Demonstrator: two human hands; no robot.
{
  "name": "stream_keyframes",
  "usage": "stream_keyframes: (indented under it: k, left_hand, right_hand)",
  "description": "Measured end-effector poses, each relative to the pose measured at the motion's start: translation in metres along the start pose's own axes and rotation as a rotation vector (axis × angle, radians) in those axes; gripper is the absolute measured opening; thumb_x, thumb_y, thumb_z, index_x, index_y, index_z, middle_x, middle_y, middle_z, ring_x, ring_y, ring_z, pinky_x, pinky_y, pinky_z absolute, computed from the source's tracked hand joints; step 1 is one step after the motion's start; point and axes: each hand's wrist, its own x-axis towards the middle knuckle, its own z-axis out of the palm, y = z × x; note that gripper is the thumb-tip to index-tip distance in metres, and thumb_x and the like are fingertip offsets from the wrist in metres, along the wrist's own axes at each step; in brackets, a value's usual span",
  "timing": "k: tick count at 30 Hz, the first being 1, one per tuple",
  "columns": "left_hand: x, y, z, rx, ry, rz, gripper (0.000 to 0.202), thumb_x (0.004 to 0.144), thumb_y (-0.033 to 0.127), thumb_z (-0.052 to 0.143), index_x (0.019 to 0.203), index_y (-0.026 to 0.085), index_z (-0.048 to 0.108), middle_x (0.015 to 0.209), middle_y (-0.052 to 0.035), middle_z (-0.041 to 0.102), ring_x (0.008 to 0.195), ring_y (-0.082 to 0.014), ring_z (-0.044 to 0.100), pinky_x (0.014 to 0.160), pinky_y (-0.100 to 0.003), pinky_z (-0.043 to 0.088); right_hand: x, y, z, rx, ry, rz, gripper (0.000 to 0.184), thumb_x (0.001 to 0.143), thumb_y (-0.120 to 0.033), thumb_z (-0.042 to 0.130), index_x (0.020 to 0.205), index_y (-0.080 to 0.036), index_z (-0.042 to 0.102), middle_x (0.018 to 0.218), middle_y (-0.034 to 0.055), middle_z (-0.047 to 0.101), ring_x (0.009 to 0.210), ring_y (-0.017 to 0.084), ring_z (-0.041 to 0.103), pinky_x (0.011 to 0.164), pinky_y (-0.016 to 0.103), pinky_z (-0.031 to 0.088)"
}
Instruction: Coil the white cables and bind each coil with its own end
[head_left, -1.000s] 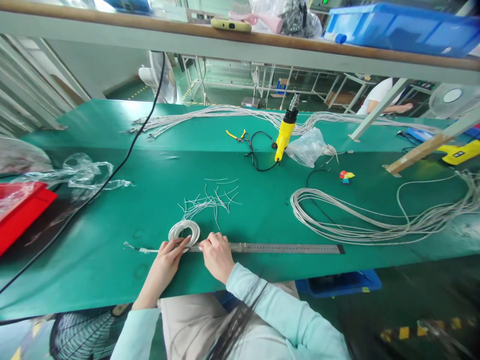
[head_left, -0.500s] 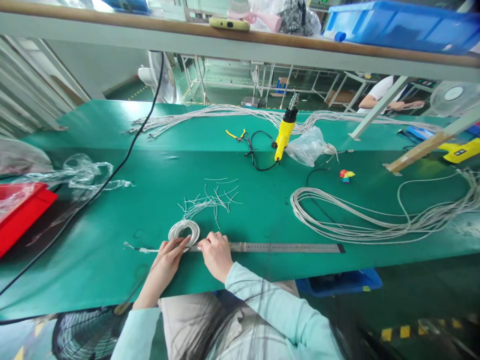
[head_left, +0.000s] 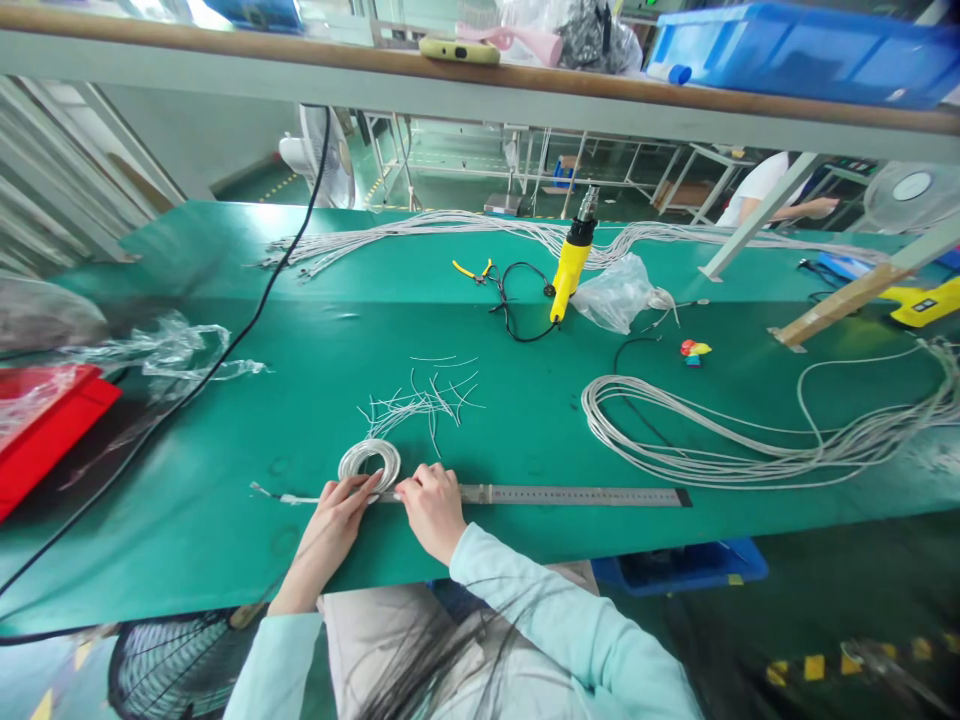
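A small coil of white cable (head_left: 368, 458) lies near the table's front edge, and the fingers of my left hand (head_left: 330, 530) are closed on its lower rim. From under that hand, a cable end (head_left: 289, 498) with bared wires sticks out to the left. My right hand (head_left: 435, 512) is bent closed just right of the coil, its fingertips pinching the cable low over a steel ruler (head_left: 585, 496). The ruler's left part is covered by my hands. Just beyond the coil are scattered thin white offcuts (head_left: 420, 402).
A yellow heat gun (head_left: 570, 270), yellow-handled pliers (head_left: 474, 271) and a plastic bag (head_left: 616, 292) lie farther back. Long looped cables (head_left: 675, 430) are on the right. A red bin (head_left: 52, 430) and black cord (head_left: 247, 320) are left. A shelf (head_left: 480, 85) spans above; a co-worker's arm (head_left: 806, 209) shows behind.
My hands, the coil and the ruler stay in place. The view has shifted very slightly. In the background, the co-worker's arm has moved a little.
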Motion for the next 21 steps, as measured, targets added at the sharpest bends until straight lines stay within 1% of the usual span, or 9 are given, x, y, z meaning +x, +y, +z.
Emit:
stream_keyframes:
  k: [3,7,9,11,13,15,17,19,21]
  left_hand:
    - [0.000,0.004,-0.001,0.021,-0.009,-0.001,0.038,0.096,0.025,0.040,0.124,0.025,0.066,0.106,-0.0102,0.071,0.083,-0.0247,0.060,0.080,-0.039,0.053]
    - [-0.001,0.013,-0.005,0.070,-0.021,-0.012,0.037,0.096,0.026,0.042,0.126,0.022,0.063,0.110,-0.0111,0.070,0.089,-0.0262,0.061,0.084,-0.041,0.053]
    - [0.001,0.019,-0.008,0.097,-0.036,-0.022,0.035,0.095,0.026,0.045,0.125,0.021,0.063,0.109,-0.0115,0.070,0.090,-0.0276,0.061,0.084,-0.041,0.052]
    - [0.006,0.025,-0.014,0.119,-0.053,-0.038,0.031,0.094,0.026,0.049,0.119,0.019,0.065,0.106,-0.0123,0.070,0.089,-0.0292,0.060,0.080,-0.041,0.052]
    - [0.013,0.032,-0.021,0.128,-0.056,-0.067,0.024,0.093,0.025,0.051,0.109,0.017,0.067,0.099,-0.0126,0.069,0.087,-0.0292,0.060,0.076,-0.041,0.052]
    - [0.022,0.040,-0.030,0.117,-0.040,-0.108,0.018,0.093,0.024,0.051,0.095,0.016,0.067,0.089,-0.0111,0.066,0.084,-0.0278,0.059,0.073,-0.040,0.050]
    - [0.033,0.050,-0.043,0.078,-0.003,-0.156,0.018,0.093,0.025,0.051,0.083,0.017,0.063,0.081,-0.0093,0.061,0.081,-0.0272,0.057,0.074,-0.041,0.048]
    - [0.042,0.060,-0.058,0.009,0.054,-0.208,0.020,0.092,0.030,0.052,0.078,0.019,0.059,0.078,-0.0088,0.058,0.080,-0.0276,0.055,0.076,-0.041,0.046]
    - [0.049,0.073,-0.074,-0.089,0.122,-0.268,0.020,0.092,0.035,0.052,0.079,0.021,0.057,0.079,-0.0081,0.057,0.081,-0.0277,0.054,0.078,-0.042,0.045]
  right_hand:
    - [0.000,0.001,0.000,0.005,0.009,-0.005,0.017,0.098,-0.028,0.052,0.097,-0.021,0.068,0.096,0.0020,0.062,0.095,0.022,0.056,0.078,0.035,0.042]
    - [-0.001,0.001,-0.002,0.010,0.027,-0.021,0.017,0.098,-0.026,0.052,0.095,-0.019,0.067,0.097,0.0031,0.063,0.095,0.021,0.056,0.079,0.036,0.042]
    - [-0.002,0.002,-0.004,0.018,0.040,-0.044,0.017,0.098,-0.026,0.053,0.093,-0.019,0.067,0.096,0.0029,0.064,0.093,0.021,0.056,0.079,0.036,0.042]
    - [0.000,0.003,-0.006,0.031,0.065,-0.072,0.017,0.098,-0.025,0.053,0.092,-0.019,0.068,0.093,0.0023,0.064,0.091,0.021,0.056,0.079,0.036,0.041]
    - [0.003,0.004,-0.010,0.053,0.106,-0.098,0.016,0.097,-0.025,0.054,0.091,-0.020,0.068,0.091,0.0027,0.065,0.089,0.021,0.056,0.078,0.036,0.040]
    - [0.007,0.005,-0.017,0.086,0.163,-0.122,0.015,0.096,-0.024,0.056,0.090,-0.021,0.069,0.089,0.0037,0.066,0.088,0.021,0.056,0.079,0.037,0.039]
    - [0.009,0.005,-0.029,0.133,0.238,-0.145,0.016,0.097,-0.025,0.055,0.092,-0.022,0.070,0.092,0.0050,0.067,0.093,0.023,0.056,0.085,0.040,0.038]
    - [0.008,0.005,-0.046,0.197,0.324,-0.169,0.019,0.099,-0.024,0.051,0.097,-0.024,0.070,0.099,0.0065,0.067,0.104,0.024,0.055,0.094,0.043,0.036]
    - [0.001,0.003,-0.064,0.280,0.394,-0.208,0.023,0.100,-0.023,0.047,0.100,-0.027,0.070,0.100,0.0067,0.066,0.108,0.023,0.055,0.097,0.043,0.036]
